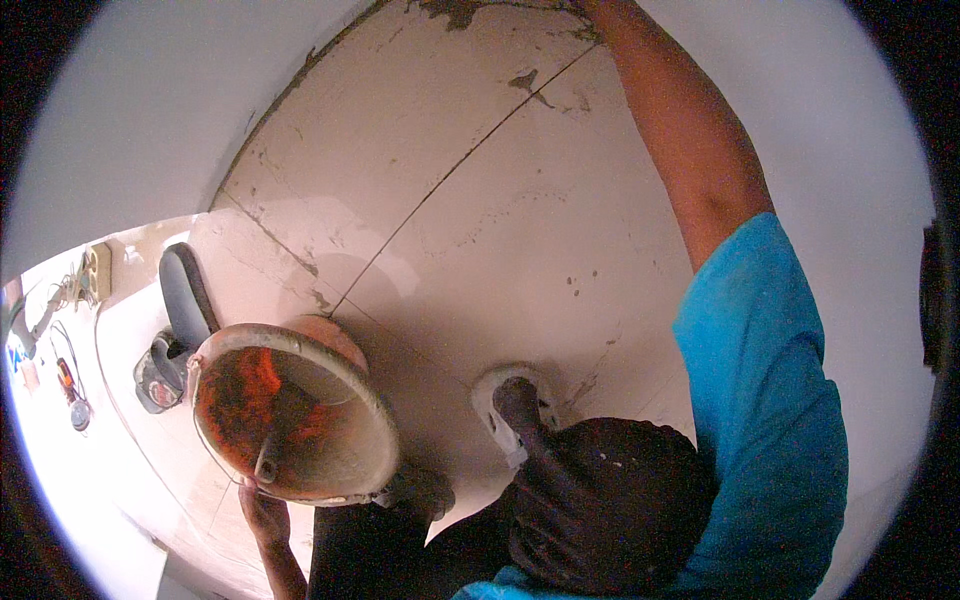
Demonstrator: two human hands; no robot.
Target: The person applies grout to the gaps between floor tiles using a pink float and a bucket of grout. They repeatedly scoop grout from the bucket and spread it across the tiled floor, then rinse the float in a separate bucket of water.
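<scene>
My left hand [262, 512] is closed on the wire handle of a worn bucket [365, 415] at lower centre left. The bucket tilts, showing an orange, stained inside with a grey object [287, 410] in it, too dark to make out. My bare right arm [715, 150] reaches up to the top edge, where my right hand [592, 10] is at the floor's far edge beside patches of grey residue, its fingers cut off or hidden. Below it stretches the pale tiled floor [500, 200] with grout lines and smears.
White walls [840, 150] bound both sides. A dark sandal [185, 280], a dark shoe-like item [158, 375], a cord, a power strip [97, 275] and small tools [72, 390] lie at the left. My foot [515, 405] in a white sandal is at lower centre.
</scene>
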